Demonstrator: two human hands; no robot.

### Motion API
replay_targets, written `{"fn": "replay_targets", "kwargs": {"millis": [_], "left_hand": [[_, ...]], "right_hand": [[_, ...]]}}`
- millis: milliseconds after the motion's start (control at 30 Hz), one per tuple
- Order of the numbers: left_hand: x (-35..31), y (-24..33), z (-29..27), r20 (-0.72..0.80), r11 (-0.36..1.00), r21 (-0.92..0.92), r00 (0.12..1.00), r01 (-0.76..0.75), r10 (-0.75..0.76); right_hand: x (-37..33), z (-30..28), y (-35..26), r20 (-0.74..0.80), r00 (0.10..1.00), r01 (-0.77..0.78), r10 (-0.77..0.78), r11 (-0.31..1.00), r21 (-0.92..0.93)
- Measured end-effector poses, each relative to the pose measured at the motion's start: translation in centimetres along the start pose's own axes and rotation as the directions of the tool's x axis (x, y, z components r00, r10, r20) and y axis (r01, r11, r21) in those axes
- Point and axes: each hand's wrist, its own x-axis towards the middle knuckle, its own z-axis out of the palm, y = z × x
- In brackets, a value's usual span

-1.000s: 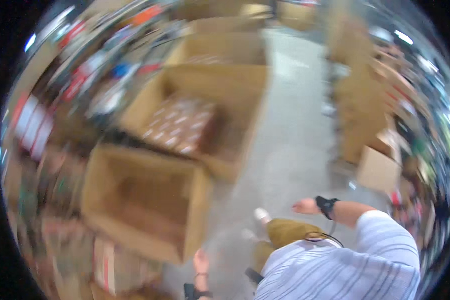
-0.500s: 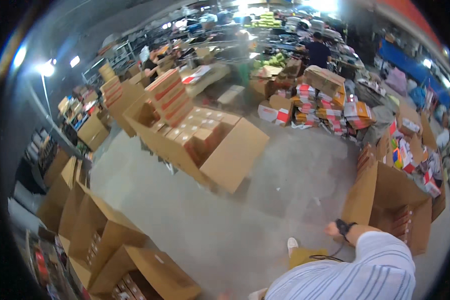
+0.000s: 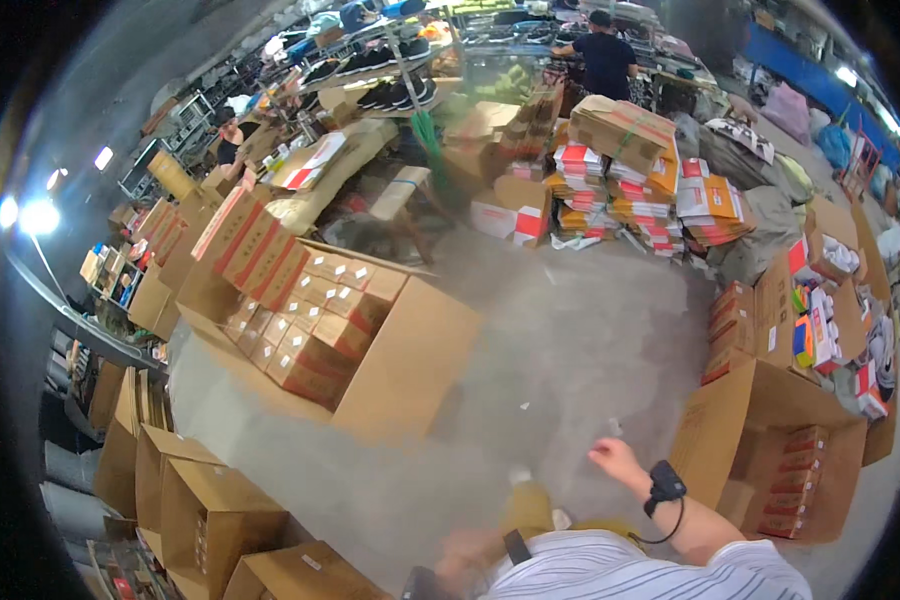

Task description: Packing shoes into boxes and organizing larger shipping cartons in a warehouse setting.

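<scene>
My right hand (image 3: 620, 462), with a black device (image 3: 664, 486) strapped at its wrist, hangs over the grey floor with loosely bent fingers and nothing visible in it. Low in the picture, my left hand (image 3: 468, 560) is smeared by motion, so its fingers cannot be made out. Nearest to the right hand is an open carton (image 3: 715, 420) with a stack of brown-and-red boxes (image 3: 795, 485) inside. Ahead to the left, a big open carton (image 3: 405, 355) holds rows of small boxes (image 3: 320, 330) with white labels; longer red-striped boxes (image 3: 250, 250) lean at its far side.
Open cartons (image 3: 215, 500) line the lower left. Farther off are a pile of orange, white and red flat packages (image 3: 620, 195), a stool (image 3: 400, 190), and shelves with dark shoes (image 3: 395, 95). Two people, one in a dark shirt (image 3: 605, 65), are at the back.
My view has shifted, and the big carton now appears farther left. My right arm has swung forward, away from the right-hand carton. The blurred left hand has come into view.
</scene>
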Motion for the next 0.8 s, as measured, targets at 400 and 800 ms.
{"fn": "replay_targets", "kwargs": {"millis": [400,800], "left_hand": [[29.7,9.8,-21.4,-0.029,0.985,0.159,0.997,-0.061,0.066],[50.1,20.8,-41.0,-0.312,0.961,-0.202,0.943,-0.187,0.118]], "right_hand": [[27.5,-13.1,-3.4,0.315,0.941,-0.021,0.122,0.951,-0.308],[54.2,-30.0,6.5,0.26,0.872,-0.11,0.416,0.681,-0.724]]}}
